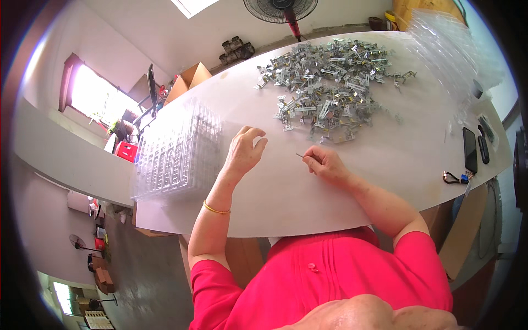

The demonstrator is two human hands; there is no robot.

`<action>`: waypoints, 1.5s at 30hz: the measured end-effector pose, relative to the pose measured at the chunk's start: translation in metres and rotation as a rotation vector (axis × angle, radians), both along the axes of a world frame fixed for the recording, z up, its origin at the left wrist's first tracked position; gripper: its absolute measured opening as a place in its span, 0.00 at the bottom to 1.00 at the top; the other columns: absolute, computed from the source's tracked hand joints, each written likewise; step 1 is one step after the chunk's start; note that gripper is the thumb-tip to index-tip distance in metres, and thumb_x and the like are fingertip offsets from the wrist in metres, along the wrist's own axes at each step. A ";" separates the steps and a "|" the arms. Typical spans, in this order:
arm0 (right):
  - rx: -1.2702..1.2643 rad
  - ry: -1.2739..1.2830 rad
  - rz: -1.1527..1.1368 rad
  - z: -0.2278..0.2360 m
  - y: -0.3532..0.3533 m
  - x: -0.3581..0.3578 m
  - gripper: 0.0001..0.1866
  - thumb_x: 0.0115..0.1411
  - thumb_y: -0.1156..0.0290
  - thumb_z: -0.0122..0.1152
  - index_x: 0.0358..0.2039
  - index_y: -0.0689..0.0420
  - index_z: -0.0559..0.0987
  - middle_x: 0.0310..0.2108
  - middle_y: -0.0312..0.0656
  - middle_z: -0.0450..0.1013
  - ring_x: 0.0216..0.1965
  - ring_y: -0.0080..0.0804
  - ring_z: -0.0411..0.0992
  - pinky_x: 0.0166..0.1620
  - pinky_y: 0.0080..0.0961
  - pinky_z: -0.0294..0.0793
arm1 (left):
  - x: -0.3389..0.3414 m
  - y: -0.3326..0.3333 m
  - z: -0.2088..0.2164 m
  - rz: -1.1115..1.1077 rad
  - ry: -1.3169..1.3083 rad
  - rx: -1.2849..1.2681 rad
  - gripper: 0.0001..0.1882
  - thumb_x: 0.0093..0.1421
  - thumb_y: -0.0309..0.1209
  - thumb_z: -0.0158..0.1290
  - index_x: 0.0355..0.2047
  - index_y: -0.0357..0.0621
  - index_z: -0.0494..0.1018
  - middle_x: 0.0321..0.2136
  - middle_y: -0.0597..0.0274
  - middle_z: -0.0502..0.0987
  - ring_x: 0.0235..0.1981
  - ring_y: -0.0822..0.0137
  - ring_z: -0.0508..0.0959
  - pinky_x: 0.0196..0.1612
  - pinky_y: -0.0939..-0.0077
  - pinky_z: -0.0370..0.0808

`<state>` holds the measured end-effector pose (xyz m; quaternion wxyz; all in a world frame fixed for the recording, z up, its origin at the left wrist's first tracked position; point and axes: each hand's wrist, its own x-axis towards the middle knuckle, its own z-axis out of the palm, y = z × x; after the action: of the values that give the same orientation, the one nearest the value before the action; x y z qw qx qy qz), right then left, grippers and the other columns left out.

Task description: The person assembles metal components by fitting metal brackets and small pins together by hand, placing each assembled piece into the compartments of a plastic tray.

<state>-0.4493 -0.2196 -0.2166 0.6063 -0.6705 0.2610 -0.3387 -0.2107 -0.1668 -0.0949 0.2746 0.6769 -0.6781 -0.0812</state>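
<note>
My right hand (325,164) is closed in a pinch on a thin, dark metal pin (299,155), whose tip points left over the table. My left hand (246,147) hovers to the left of it. Its fingers are bent, with a gap between thumb and forefinger, and nothing shows in them. Beyond my hands lies a wide heap of small silvery metal brackets (330,82), some with brass-coloured bits. A stack of clear plastic trays (176,154) with moulded pockets stands to the left of my left hand.
The white table (264,214) has a curved look. Clear plastic bags (448,55) lie at far right. A black phone (469,149), a dark slim tool (483,149) and keys (459,177) are near the right edge. A fan (282,8) and open carton (190,80) stand beyond.
</note>
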 end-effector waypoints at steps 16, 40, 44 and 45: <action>0.043 -0.055 0.071 -0.007 -0.007 -0.003 0.06 0.66 0.70 0.57 0.35 0.58 0.77 0.22 0.30 0.72 0.23 0.15 0.68 0.27 0.17 0.66 | 0.078 -0.105 -0.036 0.062 0.032 0.023 0.14 0.56 0.35 0.58 0.38 0.38 0.80 0.35 0.49 0.80 0.38 0.55 0.81 0.45 0.63 0.76; 0.055 0.136 0.419 0.020 0.007 -0.056 0.08 0.66 0.66 0.58 0.41 0.56 0.78 0.24 0.37 0.74 0.26 0.22 0.71 0.32 0.25 0.72 | 0.020 -0.320 -0.065 0.135 -0.187 0.214 0.31 0.54 0.43 0.54 0.57 0.42 0.71 0.52 0.39 0.73 0.57 0.44 0.72 0.61 0.58 0.68; -0.018 0.142 0.414 0.024 0.006 -0.056 0.09 0.65 0.66 0.59 0.42 0.55 0.78 0.23 0.41 0.75 0.25 0.28 0.72 0.31 0.28 0.72 | 0.029 -0.325 -0.078 0.098 -0.111 0.176 0.32 0.54 0.42 0.54 0.58 0.43 0.69 0.53 0.39 0.73 0.56 0.45 0.72 0.60 0.59 0.68; -0.014 0.140 0.415 0.022 0.007 -0.055 0.09 0.65 0.66 0.59 0.42 0.55 0.78 0.23 0.41 0.75 0.25 0.28 0.72 0.31 0.28 0.72 | 0.031 -0.325 -0.080 0.106 -0.103 0.142 0.32 0.54 0.42 0.54 0.59 0.44 0.68 0.52 0.40 0.73 0.56 0.46 0.73 0.60 0.59 0.69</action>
<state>-0.5043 -0.2126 -0.1942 0.6386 -0.7361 0.1563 -0.1610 -0.1795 -0.4914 -0.1748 0.1946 0.7329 -0.6470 -0.0794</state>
